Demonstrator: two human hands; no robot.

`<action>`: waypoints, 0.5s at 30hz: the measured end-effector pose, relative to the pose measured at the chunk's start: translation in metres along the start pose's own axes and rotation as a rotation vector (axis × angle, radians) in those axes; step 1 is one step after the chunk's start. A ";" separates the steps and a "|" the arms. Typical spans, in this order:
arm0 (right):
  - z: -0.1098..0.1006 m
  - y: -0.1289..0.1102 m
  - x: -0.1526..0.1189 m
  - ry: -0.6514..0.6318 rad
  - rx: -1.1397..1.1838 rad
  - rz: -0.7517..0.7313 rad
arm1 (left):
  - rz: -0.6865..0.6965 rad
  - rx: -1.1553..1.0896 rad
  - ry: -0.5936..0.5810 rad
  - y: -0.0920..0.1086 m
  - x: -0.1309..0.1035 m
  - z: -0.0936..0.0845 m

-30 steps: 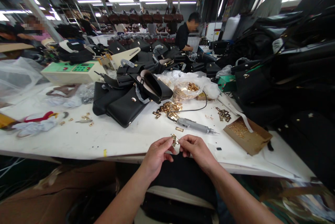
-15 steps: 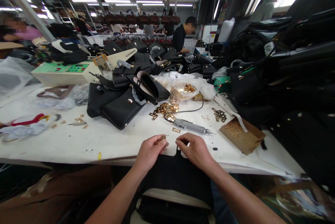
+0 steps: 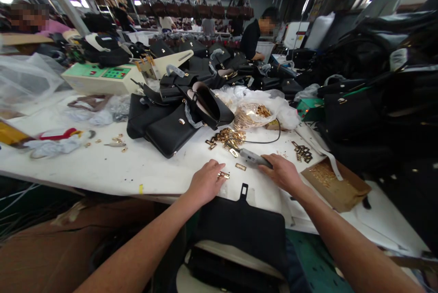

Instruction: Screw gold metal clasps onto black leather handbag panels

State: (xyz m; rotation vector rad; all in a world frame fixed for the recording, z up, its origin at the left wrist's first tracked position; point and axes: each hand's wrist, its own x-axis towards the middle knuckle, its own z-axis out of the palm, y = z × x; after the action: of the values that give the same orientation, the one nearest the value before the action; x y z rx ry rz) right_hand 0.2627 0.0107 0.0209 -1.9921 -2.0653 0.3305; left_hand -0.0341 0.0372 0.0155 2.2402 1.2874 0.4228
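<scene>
Gold fitting point(image 3: 224, 175) in my left hand point(image 3: 208, 182), screwdriver point(image 3: 251, 157) in my right hand point(image 3: 282, 173).
The left pinches the fitting near the table's point(image 3: 102, 176) front edge; the right grips the screwdriver, beyond the black flap point(image 3: 241, 220).

Left hand point(image 3: 207, 183) bare, right hand point(image 3: 282, 172) bare, both plain-skinned. Left forearm point(image 3: 147, 233) and right forearm point(image 3: 352, 233) also uncovered, smooth, narrow at the wrist and wider toward the elbow, cut off by the view's lower edge. Dark blue cloth point(image 3: 294, 256) low down, looks like a trouser leg, mostly hidden; details too dim to tell.
</scene>
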 end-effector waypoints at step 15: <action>-0.021 -0.103 0.024 0.151 1.182 0.181 | 0.071 0.036 0.077 -0.005 -0.001 0.006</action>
State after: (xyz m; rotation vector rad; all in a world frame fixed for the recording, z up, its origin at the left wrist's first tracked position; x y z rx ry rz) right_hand 0.1720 0.0308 0.0760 -1.3442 -1.0858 1.0765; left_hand -0.0349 0.0368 0.0083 2.3259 1.2657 0.5210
